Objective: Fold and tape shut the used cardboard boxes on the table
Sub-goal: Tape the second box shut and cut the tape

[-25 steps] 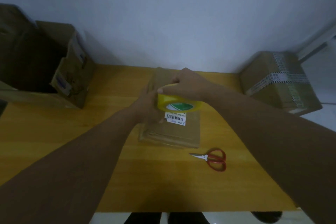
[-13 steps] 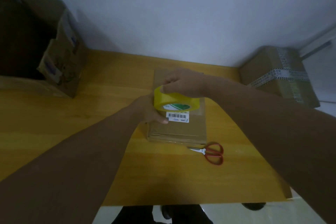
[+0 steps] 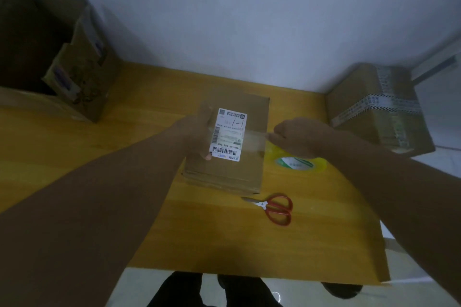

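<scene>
While the red scissors (image 3: 274,208) lie nearest me on the table (image 3: 99,169), right of the flat cardboard box (image 3: 232,174), my right hand (image 3: 301,138) is the closer one to them. The box's long axis runs away from me and the clear tape strip (image 3: 252,136) crosses it left to right. My left hand (image 3: 197,137) grips the box's left edge, pinning the tape end. My right hand is curled round the yellow tape roll (image 3: 299,163), just off the box's right side. Cutting looks next.

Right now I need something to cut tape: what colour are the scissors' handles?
Red handles on the scissors, head view.
</scene>
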